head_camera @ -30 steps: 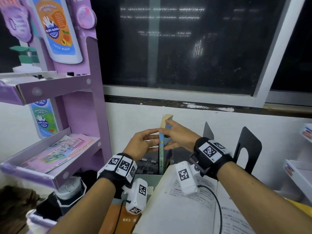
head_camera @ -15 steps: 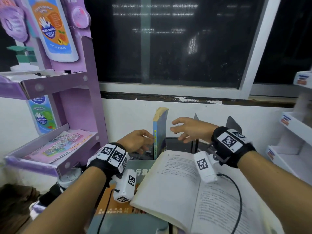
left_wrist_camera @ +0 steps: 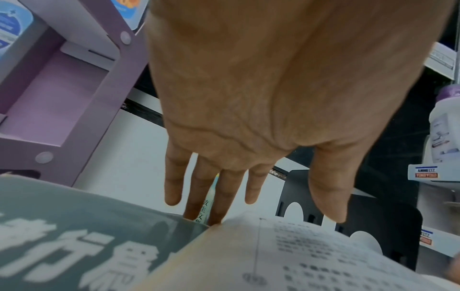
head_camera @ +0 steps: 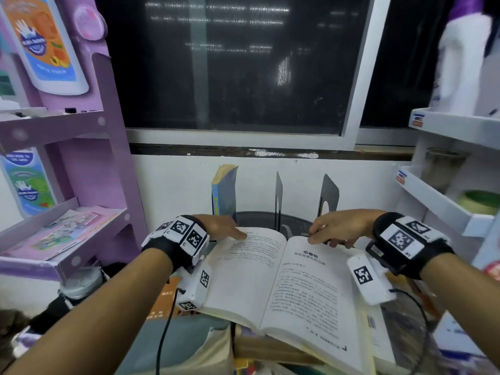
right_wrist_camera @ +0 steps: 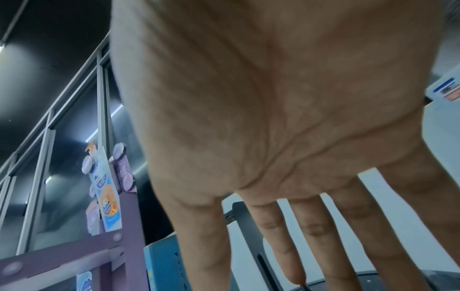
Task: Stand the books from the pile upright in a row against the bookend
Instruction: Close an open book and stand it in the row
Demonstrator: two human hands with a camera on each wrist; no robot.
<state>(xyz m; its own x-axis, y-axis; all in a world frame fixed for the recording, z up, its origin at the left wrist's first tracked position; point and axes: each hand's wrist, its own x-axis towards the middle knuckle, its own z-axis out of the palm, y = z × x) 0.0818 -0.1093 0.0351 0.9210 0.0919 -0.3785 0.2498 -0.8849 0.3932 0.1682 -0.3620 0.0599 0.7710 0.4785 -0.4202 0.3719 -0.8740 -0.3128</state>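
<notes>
A blue book (head_camera: 224,190) stands upright by itself at the back, left of two black bookend plates (head_camera: 278,196) (head_camera: 328,196). Nearer to me an open book (head_camera: 284,280) lies on top of the pile, over a grey-green book (head_camera: 184,339) and an orange one (head_camera: 162,301). My left hand (head_camera: 230,231) is at the far corner of the left page, thumb on the paper, fingers straight past the edge (left_wrist_camera: 248,206). My right hand (head_camera: 324,239) is at the far edge of the right page, fingers straight (right_wrist_camera: 298,265). Neither hand clasps anything.
A purple display rack (head_camera: 81,125) with leaflets stands close on the left. White shelves (head_camera: 446,201) with a white bottle (head_camera: 460,63) stand on the right. A dark window (head_camera: 230,63) and a white wall are behind the bookends. A capped flask (head_camera: 81,282) sits low at the left.
Both hands have let go of the blue book, which stays upright. They have dropped back towards me onto the far edge of the open book.
</notes>
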